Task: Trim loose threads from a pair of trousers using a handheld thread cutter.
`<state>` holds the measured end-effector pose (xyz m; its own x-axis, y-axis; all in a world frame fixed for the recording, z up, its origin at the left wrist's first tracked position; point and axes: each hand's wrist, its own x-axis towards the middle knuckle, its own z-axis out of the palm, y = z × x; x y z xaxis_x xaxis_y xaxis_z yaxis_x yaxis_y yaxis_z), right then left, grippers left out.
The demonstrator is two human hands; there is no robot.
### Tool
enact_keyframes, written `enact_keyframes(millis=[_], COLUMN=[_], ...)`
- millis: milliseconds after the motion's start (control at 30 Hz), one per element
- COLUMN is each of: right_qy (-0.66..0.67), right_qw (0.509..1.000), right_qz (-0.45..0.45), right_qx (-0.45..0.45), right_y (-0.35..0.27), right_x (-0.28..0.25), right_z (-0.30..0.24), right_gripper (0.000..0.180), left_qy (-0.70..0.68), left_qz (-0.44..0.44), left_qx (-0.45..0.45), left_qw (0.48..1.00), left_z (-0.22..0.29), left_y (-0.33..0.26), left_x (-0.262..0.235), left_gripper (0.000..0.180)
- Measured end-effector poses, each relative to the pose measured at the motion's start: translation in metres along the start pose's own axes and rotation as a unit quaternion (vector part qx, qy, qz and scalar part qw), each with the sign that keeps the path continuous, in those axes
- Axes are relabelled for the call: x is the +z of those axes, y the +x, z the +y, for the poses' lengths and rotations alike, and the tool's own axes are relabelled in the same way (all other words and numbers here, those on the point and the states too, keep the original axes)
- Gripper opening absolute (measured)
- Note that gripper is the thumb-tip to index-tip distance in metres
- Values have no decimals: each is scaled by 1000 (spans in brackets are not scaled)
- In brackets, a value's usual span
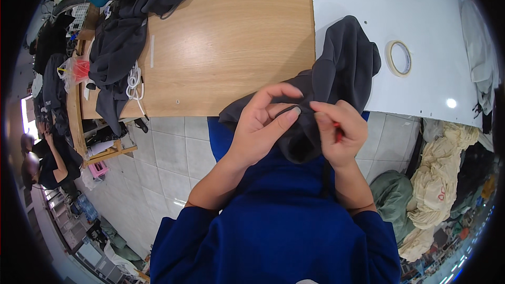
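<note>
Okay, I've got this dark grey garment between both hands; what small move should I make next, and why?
I'd probably hold the left hand steady and ease the right hand slightly outward, smoothing the dark grey garment between them. The fabric is bunched where the hands meet, and a small red item, mostly hidden, sits in the right hand, so a gentle pull seems safer.

- Dark grey garment (343, 63): matt cloth, smooth, softly folded.
- Red object (338, 133): apparently plastic, mostly hidden.
- Brown tabletop (236, 31): wood-grained, smooth, with a slight sheen.
- White tabletop (434, 26): smooth, glossy, showing a bright highlight.
- Blue shirt (294, 231): matt cloth.
- Cream bundle (434, 179): thin, crumpled cloth.
- Floor tiles (168, 152): smooth, faintly reflective.
</note>
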<state>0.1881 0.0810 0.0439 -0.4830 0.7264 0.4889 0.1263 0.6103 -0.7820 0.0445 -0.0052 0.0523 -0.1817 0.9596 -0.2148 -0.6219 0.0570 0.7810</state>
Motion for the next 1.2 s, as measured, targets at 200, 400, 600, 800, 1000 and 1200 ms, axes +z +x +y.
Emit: enact_keyframes(millis=[200,400,600,800,1000,1200], right_qy=[318,266,8,-40,-50,-71], right_qw=[928,939,997,998,997,995], right_qz=[50,-2,-31,20,57,63], right_qx=[188,217,65,48,28,21], right_y=[-17,-16,1,0,-3,-4], right_x=[-19,-17,-21,-14,-10,-9], right_z=[10,-8,-16,-19,-16,-17], right_gripper=[13,32,31,34,36,37], left_qy=[16,14,34,35,54,46], left_qz=[41,60,67,77,88,103], left_qx=[17,12,75,99,141,158], left_qw=[999,998,994,991,985,981], left_z=[6,8,4,-2,-7,-11], left_y=[4,5,3,1,1,0], left_x=[1,3,5,11,15,18], left_gripper=[23,21,19,22,23,23])
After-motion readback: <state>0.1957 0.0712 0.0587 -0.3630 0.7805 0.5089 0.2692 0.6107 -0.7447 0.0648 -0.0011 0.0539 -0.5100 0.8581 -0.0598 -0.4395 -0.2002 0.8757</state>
